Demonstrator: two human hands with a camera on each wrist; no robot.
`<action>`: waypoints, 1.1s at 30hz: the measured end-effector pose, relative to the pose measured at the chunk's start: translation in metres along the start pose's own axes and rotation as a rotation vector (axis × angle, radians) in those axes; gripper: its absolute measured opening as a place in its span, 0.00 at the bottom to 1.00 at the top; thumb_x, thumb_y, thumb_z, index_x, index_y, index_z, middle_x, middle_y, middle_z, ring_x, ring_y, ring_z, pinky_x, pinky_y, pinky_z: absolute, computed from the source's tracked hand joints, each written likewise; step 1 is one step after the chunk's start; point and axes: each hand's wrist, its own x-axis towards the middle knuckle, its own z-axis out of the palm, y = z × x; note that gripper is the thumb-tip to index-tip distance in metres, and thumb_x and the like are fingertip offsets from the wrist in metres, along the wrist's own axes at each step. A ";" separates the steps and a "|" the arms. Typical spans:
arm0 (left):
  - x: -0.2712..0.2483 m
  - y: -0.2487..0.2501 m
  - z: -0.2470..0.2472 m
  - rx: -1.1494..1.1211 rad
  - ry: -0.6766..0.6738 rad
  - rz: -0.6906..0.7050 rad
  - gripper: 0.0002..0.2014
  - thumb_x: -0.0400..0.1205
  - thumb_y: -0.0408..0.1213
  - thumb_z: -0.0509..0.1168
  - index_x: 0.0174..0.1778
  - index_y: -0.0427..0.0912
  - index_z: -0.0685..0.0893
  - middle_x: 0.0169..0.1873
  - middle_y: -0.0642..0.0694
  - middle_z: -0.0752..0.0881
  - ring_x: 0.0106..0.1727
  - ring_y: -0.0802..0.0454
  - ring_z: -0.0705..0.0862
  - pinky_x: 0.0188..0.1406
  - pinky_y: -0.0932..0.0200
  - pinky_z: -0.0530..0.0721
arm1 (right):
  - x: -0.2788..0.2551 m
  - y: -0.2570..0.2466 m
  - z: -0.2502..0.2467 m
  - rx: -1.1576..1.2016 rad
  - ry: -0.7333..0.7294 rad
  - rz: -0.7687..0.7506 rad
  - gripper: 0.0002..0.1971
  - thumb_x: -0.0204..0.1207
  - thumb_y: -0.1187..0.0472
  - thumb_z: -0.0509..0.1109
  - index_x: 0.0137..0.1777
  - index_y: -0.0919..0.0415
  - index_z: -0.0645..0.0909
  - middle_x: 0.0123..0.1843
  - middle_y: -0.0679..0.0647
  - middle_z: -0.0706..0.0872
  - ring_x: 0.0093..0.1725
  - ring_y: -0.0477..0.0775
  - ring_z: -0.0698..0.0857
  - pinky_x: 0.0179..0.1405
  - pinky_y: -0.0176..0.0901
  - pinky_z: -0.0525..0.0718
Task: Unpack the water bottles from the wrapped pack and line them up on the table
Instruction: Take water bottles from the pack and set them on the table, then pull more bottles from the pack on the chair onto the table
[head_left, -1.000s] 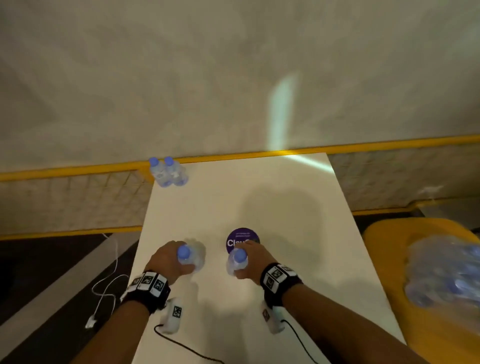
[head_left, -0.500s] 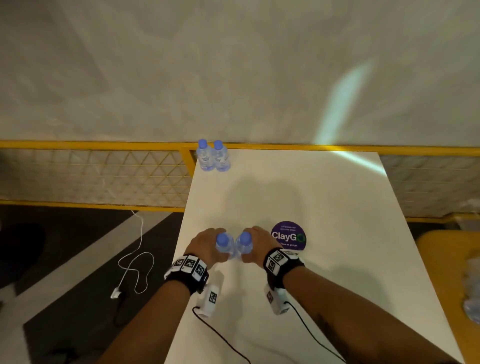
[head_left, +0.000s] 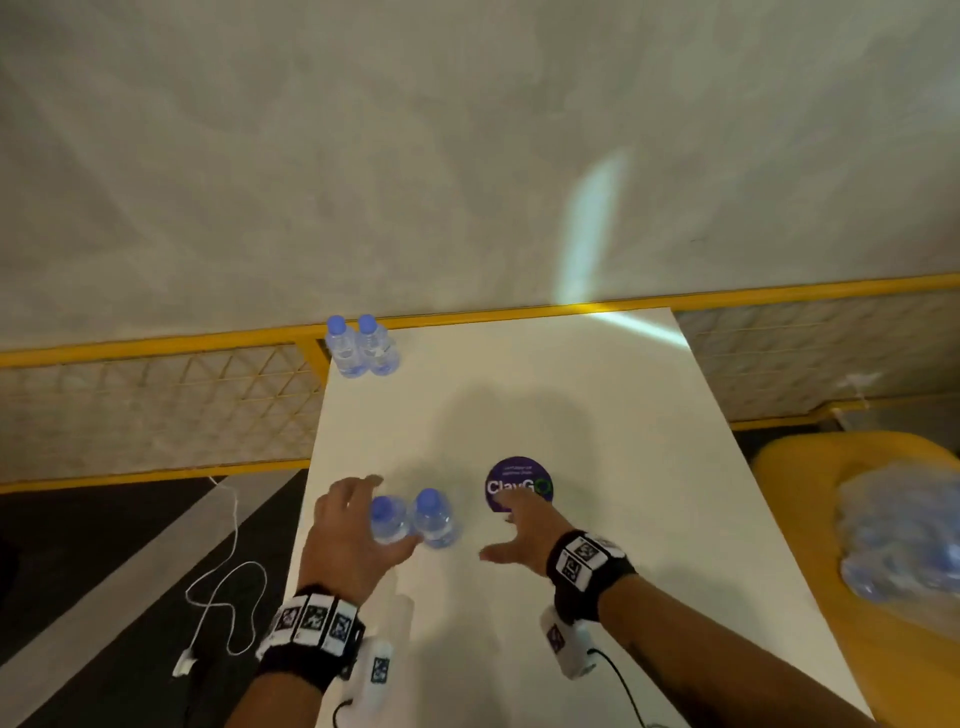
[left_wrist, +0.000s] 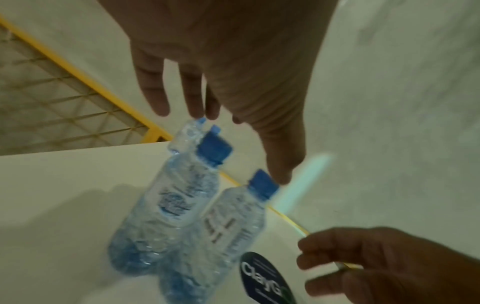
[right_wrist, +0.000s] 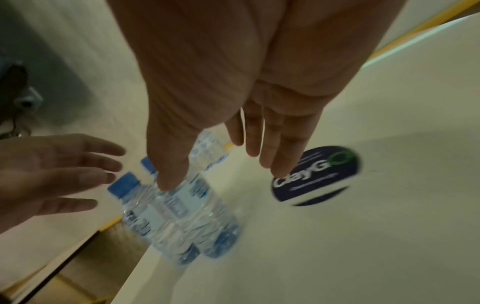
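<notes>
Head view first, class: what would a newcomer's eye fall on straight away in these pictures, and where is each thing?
Two blue-capped bottles stand upright side by side near the white table's left edge, with the open left hand and open right hand on either side. Right of them a round purple ClayGo sticker lies flat on the table. A second pair of bottles stands at the far left corner, and the wrapped pack lies on a yellow seat at the right.

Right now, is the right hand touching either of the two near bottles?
Apart. In the head view the right hand, fingers spread, sits clear of the near bottles, with bare table showing between them.
</notes>
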 end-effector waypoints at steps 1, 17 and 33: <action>-0.008 0.016 -0.001 -0.033 0.062 0.066 0.36 0.65 0.55 0.86 0.67 0.49 0.82 0.59 0.51 0.80 0.59 0.48 0.79 0.56 0.52 0.82 | -0.018 0.021 -0.009 0.024 0.017 0.016 0.45 0.62 0.38 0.82 0.77 0.54 0.70 0.74 0.53 0.76 0.68 0.52 0.80 0.68 0.48 0.81; -0.043 0.406 0.218 -0.039 -0.908 0.696 0.20 0.81 0.56 0.69 0.64 0.49 0.89 0.56 0.51 0.91 0.50 0.55 0.88 0.56 0.54 0.88 | -0.352 0.365 -0.163 0.608 0.954 0.860 0.27 0.77 0.57 0.75 0.74 0.57 0.70 0.60 0.59 0.85 0.49 0.56 0.82 0.51 0.50 0.79; -0.126 0.536 0.370 -0.327 -0.823 0.121 0.25 0.75 0.54 0.71 0.68 0.55 0.79 0.59 0.52 0.89 0.55 0.48 0.89 0.59 0.43 0.90 | -0.350 0.452 -0.179 0.776 1.003 0.759 0.38 0.74 0.47 0.77 0.78 0.36 0.58 0.52 0.47 0.82 0.44 0.45 0.83 0.35 0.39 0.78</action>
